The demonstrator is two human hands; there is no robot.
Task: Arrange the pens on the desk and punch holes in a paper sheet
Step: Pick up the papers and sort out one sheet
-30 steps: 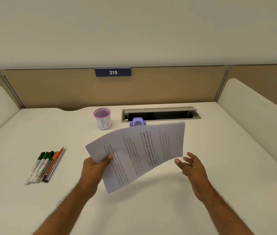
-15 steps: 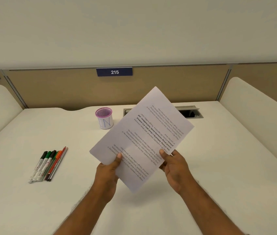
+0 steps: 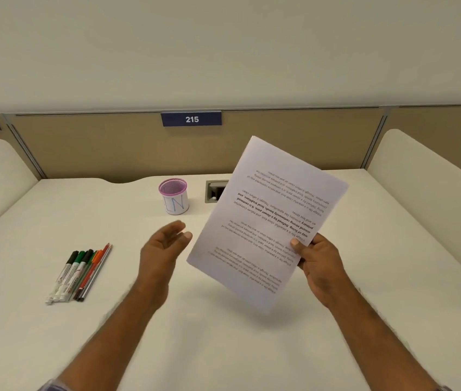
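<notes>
While my right hand [image 3: 318,263] pinches the printed paper sheet [image 3: 266,221] at its right edge, thumb on the printed face and fingers curled behind, the sheet hangs tilted in the air right of the frame's centre, its text upside down to me. My left hand [image 3: 164,246] hovers just left of the sheet's lower left edge, fingers relaxed and spread, holding nothing and not touching the paper. At lower left of the frame the pens [image 3: 78,273] lie side by side in a neat row on the white desk [image 3: 223,348], well apart from both hands. Above centre a pink mesh pen cup [image 3: 173,195] stands upright near the desk's back edge, and just right of it the sheet's upper part covers most of a grey cable slot [image 3: 213,191]. Rounded white dividers [image 3: 421,165] close both sides, a tan panel with a blue "215" sign [image 3: 191,119] the back; bare desk spreads between my forearms.
</notes>
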